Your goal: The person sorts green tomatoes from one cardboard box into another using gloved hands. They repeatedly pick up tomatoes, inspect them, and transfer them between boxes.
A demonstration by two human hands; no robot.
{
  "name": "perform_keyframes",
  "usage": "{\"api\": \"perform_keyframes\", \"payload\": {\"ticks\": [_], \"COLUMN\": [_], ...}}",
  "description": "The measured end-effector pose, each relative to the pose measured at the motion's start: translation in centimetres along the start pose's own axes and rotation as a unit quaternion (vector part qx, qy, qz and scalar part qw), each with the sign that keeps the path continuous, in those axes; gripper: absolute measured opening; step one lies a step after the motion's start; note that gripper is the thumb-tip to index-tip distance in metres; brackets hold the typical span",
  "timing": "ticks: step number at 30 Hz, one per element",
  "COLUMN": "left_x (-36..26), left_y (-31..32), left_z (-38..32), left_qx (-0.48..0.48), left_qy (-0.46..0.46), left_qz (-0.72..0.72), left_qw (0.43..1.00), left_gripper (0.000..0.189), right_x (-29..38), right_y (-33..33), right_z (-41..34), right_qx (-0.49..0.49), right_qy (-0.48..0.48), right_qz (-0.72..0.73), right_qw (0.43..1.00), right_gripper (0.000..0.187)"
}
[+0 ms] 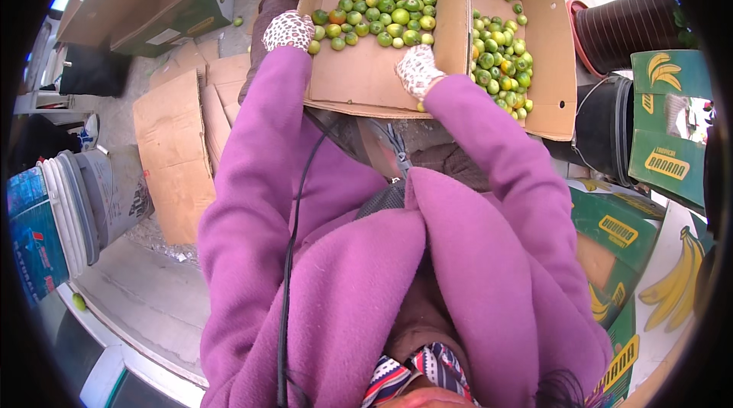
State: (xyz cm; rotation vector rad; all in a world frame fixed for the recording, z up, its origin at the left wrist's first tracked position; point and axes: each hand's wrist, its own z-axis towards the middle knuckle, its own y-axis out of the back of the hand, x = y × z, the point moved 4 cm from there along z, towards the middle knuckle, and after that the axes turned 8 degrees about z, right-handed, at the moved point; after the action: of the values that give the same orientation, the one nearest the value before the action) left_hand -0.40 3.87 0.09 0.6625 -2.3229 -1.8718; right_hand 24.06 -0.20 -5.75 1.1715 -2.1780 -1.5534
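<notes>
Before me stands an open cardboard box (349, 80) with small green tomatoes (386, 5), some tinged yellow or orange, spread over its middle and far part. My left hand (289, 30), in a white glove with dark spots, rests at the box's left wall, its fingertips beside the tomatoes. Inside the near right corner is my right hand (419, 71), gloved alike, with fingers curled close to the nearest tomatoes. Whether either hand grips anything is hidden by the gloves. A second cardboard box (552, 64) adjoins on the right and holds a heap of similar tomatoes (501, 58).
Flattened cardboard (174, 159) lies on the ground at left, near stacked buckets (86, 207). A large carton (177, 12) stands far left. On the right are a dark bucket (604, 127), a brown ribbed pot (627, 27) and green banana cartons (667, 127). A black cable (295, 224) hangs down my front.
</notes>
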Motion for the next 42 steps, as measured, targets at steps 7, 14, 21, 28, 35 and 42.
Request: {"api": "perform_keyframes", "payload": {"ticks": [7, 14, 21, 28, 35, 42], "left_x": [-0.1, 0.2, 0.5, 0.3, 0.1, 0.4], "left_y": [0.5, 0.1, 0.1, -0.1, -0.1, 0.4], "left_z": [-0.4, -0.3, -0.5, -0.2, -0.1, -1.0], "left_qx": [-0.002, -0.025, -0.033, -0.029, -0.025, -0.041], "left_qy": [0.014, 0.007, 0.004, -0.005, -0.009, -0.004], "left_qz": [-0.013, -0.007, -0.002, 0.013, 0.0, -0.004], "left_qw": [1.0, 1.0, 0.999, 0.999, 1.0, 0.999], "left_gripper": [0.038, 0.038, 0.039, 0.042, 0.041, 0.04], "right_x": [1.8, 1.7, 0.5, -9.0, -13.4, -5.6], "right_y": [-5.2, -6.5, 2.8, 9.3, 6.1, 4.5], "right_z": [1.7, 2.0, -0.3, -13.9, -15.0, 0.5], "right_qx": [0.29, 0.276, 0.105, -0.406, -0.376, -0.039], "right_qy": [-0.03, -0.048, -0.036, -0.21, -0.326, -0.199], "right_qz": [-0.007, 0.012, 0.223, 0.268, 0.196, 0.259], "right_qw": [0.956, 0.96, 0.969, 0.848, 0.845, 0.944], "right_gripper": [0.031, 0.032, 0.027, 0.03, 0.031, 0.022]}}
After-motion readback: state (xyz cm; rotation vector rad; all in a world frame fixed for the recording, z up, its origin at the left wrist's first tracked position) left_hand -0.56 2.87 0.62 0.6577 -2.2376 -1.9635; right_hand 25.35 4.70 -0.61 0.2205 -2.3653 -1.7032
